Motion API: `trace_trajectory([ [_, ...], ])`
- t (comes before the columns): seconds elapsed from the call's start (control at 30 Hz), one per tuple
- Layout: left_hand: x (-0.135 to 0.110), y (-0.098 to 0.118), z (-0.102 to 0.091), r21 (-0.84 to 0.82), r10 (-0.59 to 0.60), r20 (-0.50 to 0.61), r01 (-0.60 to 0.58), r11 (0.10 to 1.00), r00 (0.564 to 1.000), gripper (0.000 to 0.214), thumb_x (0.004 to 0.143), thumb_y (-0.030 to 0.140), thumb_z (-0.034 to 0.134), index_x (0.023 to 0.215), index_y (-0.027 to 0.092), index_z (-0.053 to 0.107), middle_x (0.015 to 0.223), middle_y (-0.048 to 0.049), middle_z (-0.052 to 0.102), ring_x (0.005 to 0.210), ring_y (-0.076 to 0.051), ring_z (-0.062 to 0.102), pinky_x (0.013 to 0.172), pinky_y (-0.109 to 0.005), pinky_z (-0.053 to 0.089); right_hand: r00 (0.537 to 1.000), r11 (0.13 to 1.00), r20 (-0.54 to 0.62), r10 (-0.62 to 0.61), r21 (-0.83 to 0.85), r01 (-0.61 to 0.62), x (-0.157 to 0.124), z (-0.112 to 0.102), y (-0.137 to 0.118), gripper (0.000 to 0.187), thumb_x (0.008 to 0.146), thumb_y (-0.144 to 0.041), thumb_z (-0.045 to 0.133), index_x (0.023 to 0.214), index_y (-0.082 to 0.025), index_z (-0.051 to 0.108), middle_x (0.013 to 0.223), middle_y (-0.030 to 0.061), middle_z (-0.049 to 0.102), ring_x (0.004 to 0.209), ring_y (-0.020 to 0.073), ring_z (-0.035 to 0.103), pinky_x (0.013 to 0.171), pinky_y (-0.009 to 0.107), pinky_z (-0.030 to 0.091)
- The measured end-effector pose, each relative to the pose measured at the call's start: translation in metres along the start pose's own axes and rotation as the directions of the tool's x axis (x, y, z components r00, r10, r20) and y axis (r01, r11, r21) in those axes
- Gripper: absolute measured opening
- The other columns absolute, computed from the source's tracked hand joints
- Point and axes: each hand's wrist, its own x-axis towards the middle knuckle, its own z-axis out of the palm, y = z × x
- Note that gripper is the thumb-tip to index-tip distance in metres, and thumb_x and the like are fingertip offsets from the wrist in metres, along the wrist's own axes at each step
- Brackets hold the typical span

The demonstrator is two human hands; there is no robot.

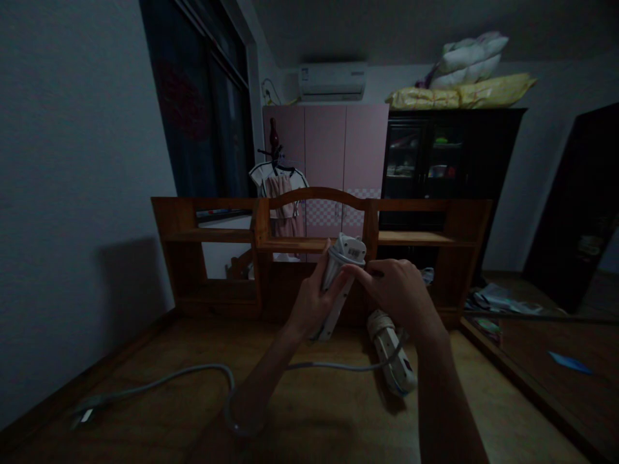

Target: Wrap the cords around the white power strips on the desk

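Observation:
My left hand point(312, 303) is wrapped round a white power strip point(338, 274) and holds it upright above the wooden desk point(159, 399). My right hand point(394, 287) pinches at the strip's upper end, where its cord is wound round it. A second white power strip point(394, 357) lies flat on the desk below my right wrist. A grey cable point(193, 374) trails from it across the desk to a plug point(84, 412) at the left.
A wooden shelf unit point(319, 241) stands at the back of the desk. Behind it are a pink wardrobe point(333, 151), hanging clothes point(280, 187), a dark glass-door cabinet point(440, 158) with bedding on top, and an air conditioner point(332, 80). The room is dim.

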Motion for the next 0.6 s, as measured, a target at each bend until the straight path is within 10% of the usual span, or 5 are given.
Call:
trace_trajectory([
  [0.23,-0.0035,0.0011,-0.0023,-0.056,-0.07,0.028,0.071,0.996,0.997,0.072,0.09,0.052,0.053,0.15,0.023,0.025,0.091,-0.005,0.07,0.067,-0.018,0.066,0.058,-0.025,0.05,0.976,0.995,-0.216,0.039,0.096,-0.018,-0.0009,-0.0018,0.0013,0.047,0.086,-0.065,0.052,0.076,-0.02,0.059,0.063,0.0022,0.065,0.057,0.0153,0.058,0.054,0.024,0.027],
  [0.6,-0.0059,0.0065,0.0036,-0.057,-0.062,0.007,0.062,0.996,0.998,0.065,0.09,0.053,0.053,0.145,0.024,0.036,0.085,-0.0029,0.069,0.069,-0.019,0.065,0.057,-0.024,0.048,0.991,0.989,-0.13,0.011,0.151,0.008,-0.0032,-0.006,-0.0023,0.036,0.088,-0.06,0.053,0.093,-0.025,0.058,0.062,-0.0007,0.062,0.057,0.0177,0.061,0.053,0.022,0.032],
])
